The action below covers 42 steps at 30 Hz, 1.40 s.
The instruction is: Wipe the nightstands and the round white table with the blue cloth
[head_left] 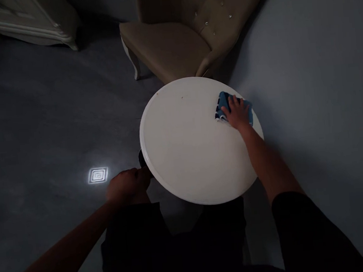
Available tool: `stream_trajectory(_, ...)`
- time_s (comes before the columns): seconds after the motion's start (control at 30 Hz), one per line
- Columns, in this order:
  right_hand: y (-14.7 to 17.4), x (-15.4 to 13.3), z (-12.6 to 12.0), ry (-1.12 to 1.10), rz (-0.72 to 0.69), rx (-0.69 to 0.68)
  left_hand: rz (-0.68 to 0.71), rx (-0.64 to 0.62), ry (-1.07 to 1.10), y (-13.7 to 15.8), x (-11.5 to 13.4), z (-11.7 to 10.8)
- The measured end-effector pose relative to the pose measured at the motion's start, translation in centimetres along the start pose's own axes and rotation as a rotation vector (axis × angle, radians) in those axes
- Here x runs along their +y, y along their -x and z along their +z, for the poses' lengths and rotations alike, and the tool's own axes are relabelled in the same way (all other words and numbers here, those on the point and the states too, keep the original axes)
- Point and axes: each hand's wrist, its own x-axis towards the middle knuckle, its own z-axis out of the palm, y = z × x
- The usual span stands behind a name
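A folded blue cloth (246, 106) with dark patches and a white-striped edge lies on the round white table (182, 144), near its right rim. My right hand (237, 113) presses on top of the cloth, fingers spread over it. Down at the left, my left hand (127, 185) rests by my knee, just outside the table's lower-left rim. Deep shadow hides its fingers, so their pose is unclear. Two tiny dark specks show on the far part of the tabletop.
A tan tufted chair (167, 44) stands directly behind the table. Along the right runs a plain grey wall (322, 77). A pale carved cabinet (31, 22) is at the far left. A bright square light pattern (98, 175) falls on the dark floor (56, 121).
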Motion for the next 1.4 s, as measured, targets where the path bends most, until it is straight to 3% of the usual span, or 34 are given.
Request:
stream_trajectory(0.1, -6.8, 0.8, 0.0, 0.012, 0.049, -0.008, -0.027, -0.011, -0.008, -0.4, -0.1, -0.3)
stream_trajectory(0.2, -11.1, 1.7, 0.5, -0.003, 0.049, 0.024, -0.053, -0.016, -0.003, -0.5, -0.2, -0.3)
stream_trajectory(0.3, -12.1, 2.3, 1.0, -0.039, 0.026, 0.073, -0.038, -0.007, -0.022, -0.5, -0.2, -0.2)
stream_trajectory(0.37, -10.7, 2.2, 1.0, -0.046, 0.025, 0.076, -0.029, 0.000, -0.037, -0.4, -0.4, 0.0)
stream_trajectory(0.5, -3.5, 1.0, 0.2, -0.028, 0.015, 0.035, 0.011, 0.017, -0.041, -0.3, -0.9, 0.5)
stream_trajectory(0.63, 7.4, 0.0, 0.0, -0.003, -0.021, -0.011, 0.059, 0.048, -0.020, -0.1, -1.3, 1.1)
stream_trajectory(0.9, 32.7, -3.4, 3.5, -0.072, -0.190, 0.032, 0.096, 0.086, -0.052, 1.9, -0.2, 1.4)
stream_trajectory(0.97, 37.3, -4.8, 4.1, -0.044, -0.221, 0.027, 0.089, 0.079, -0.059, 2.4, 0.0, 1.3)
stream_trajectory(1.03, 39.8, -5.8, 4.3, -0.017, -0.248, 0.020, 0.087, 0.072, -0.061, 2.6, 0.2, 1.2)
stream_trajectory(1.1, 39.8, -6.2, 4.0, -0.008, -0.269, 0.005, 0.084, 0.069, -0.062, 2.6, 0.3, 1.1)
stream_trajectory(1.2, 35.7, -6.0, 3.0, -0.013, -0.248, -0.021, 0.081, 0.071, -0.062, 2.3, 0.2, 1.1)
stream_trajectory(1.4, 19.7, -5.3, 0.7, -0.034, -0.141, 0.002, 0.066, 0.044, -0.063, 1.5, 0.4, 0.8)
